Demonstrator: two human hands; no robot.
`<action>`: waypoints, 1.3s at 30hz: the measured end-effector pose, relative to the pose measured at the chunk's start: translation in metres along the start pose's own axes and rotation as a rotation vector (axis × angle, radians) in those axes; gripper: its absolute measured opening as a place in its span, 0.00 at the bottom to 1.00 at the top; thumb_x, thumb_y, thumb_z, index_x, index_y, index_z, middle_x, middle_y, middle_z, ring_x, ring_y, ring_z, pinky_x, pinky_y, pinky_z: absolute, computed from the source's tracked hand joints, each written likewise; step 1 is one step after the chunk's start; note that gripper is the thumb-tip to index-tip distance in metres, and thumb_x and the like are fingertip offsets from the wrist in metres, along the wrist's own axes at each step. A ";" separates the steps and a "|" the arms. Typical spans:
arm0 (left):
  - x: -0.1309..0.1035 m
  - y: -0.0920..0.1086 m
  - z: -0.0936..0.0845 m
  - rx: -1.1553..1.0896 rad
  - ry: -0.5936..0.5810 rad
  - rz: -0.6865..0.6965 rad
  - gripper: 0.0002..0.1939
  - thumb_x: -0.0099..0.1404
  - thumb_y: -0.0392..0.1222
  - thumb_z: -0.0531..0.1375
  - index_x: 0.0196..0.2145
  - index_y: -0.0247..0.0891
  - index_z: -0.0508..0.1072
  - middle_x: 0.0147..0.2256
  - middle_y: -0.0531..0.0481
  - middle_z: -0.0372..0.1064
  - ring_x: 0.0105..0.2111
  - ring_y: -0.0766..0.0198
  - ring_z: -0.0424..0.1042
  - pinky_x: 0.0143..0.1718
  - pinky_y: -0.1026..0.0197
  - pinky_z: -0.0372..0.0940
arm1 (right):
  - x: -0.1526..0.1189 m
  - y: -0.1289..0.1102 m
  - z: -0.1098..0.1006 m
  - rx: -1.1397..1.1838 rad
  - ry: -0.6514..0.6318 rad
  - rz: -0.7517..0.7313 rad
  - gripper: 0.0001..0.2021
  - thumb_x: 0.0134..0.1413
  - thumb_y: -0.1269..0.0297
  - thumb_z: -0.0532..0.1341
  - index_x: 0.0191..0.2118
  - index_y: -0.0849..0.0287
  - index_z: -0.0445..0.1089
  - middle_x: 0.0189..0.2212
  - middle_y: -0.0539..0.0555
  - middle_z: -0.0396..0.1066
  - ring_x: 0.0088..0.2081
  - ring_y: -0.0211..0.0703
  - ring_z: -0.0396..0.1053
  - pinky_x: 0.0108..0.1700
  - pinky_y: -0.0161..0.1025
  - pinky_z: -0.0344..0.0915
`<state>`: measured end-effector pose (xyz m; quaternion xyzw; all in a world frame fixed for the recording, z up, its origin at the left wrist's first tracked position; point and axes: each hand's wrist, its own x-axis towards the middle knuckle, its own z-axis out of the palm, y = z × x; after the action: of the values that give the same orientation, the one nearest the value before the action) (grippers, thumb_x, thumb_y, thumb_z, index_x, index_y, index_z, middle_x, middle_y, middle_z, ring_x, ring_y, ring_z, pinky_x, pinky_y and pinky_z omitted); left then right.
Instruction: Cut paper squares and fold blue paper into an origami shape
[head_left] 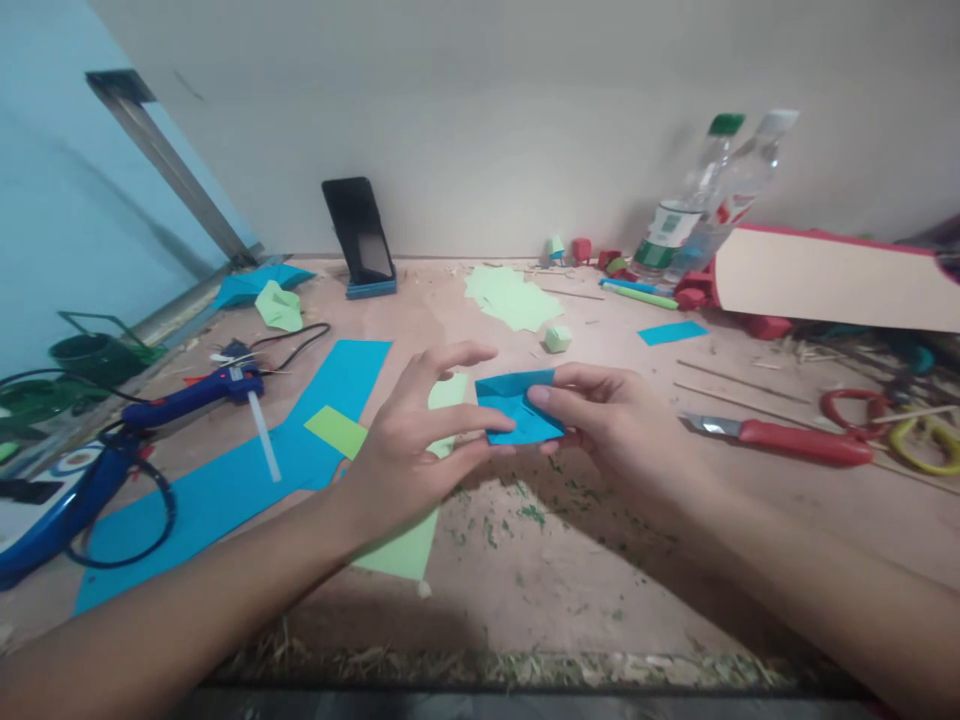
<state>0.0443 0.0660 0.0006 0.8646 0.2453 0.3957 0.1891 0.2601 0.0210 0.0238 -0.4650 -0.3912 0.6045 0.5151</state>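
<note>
The left hand [401,440] and the right hand [622,415] are holding a small folded piece of blue paper [508,393] between them, above the tabletop [577,600]. The right hand is pinching its near-right part, thumb pressing on top and fingers curling underneath. The left hand is keeping its thumb on the paper's left part, with a fingertip showing below the edge; its upper finger is reaching out free, so this hand is standing partly open around a light grip.

Just beyond the hands, a pale green paper cube [557,339] is sitting near a jagged-edged pale green sheet [510,298]. Below the held paper, dark green scraps [532,515] are lying scattered. Under and beside the left hand, another pale green sheet [405,545] is showing, and left of it a yellow-green strip [335,432] is lying on a large blue sheet [225,510]. Farther left, a blue hot glue gun [191,395] is resting with a glue stick [264,435] jutting from it. Right of the right hand, a red-handled craft knife [802,442] is pointing its blade toward the wrist, with thin sticks [739,380] lying just beyond it.
</note>
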 end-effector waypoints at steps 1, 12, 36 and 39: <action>0.000 0.001 0.001 -0.022 0.015 -0.022 0.06 0.68 0.36 0.69 0.41 0.46 0.83 0.63 0.45 0.65 0.65 0.51 0.65 0.63 0.48 0.64 | 0.000 0.000 0.000 0.003 -0.001 -0.003 0.07 0.47 0.63 0.77 0.29 0.57 0.81 0.25 0.47 0.75 0.26 0.34 0.69 0.28 0.32 0.70; 0.012 0.015 0.005 -0.374 0.137 -0.471 0.05 0.65 0.39 0.69 0.31 0.42 0.82 0.36 0.51 0.79 0.40 0.61 0.78 0.43 0.60 0.71 | 0.002 0.001 -0.001 0.025 -0.054 -0.031 0.11 0.46 0.64 0.79 0.37 0.58 0.82 0.34 0.53 0.82 0.35 0.44 0.81 0.31 0.34 0.76; 0.009 0.016 0.004 -0.574 0.203 -0.586 0.18 0.60 0.39 0.73 0.47 0.42 0.76 0.40 0.54 0.75 0.31 0.69 0.78 0.34 0.67 0.73 | -0.001 -0.008 0.003 -0.308 -0.135 -0.022 0.05 0.54 0.69 0.72 0.38 0.60 0.83 0.28 0.50 0.80 0.29 0.35 0.75 0.32 0.31 0.73; 0.014 0.016 0.000 -0.572 0.086 -0.639 0.07 0.65 0.43 0.70 0.38 0.38 0.80 0.31 0.53 0.77 0.28 0.69 0.76 0.31 0.68 0.71 | -0.001 -0.007 0.002 -0.313 -0.126 -0.039 0.06 0.55 0.70 0.71 0.39 0.61 0.82 0.30 0.51 0.81 0.30 0.35 0.75 0.32 0.30 0.73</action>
<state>0.0569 0.0613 0.0176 0.6407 0.3887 0.4049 0.5239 0.2597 0.0209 0.0312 -0.4929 -0.5214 0.5539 0.4224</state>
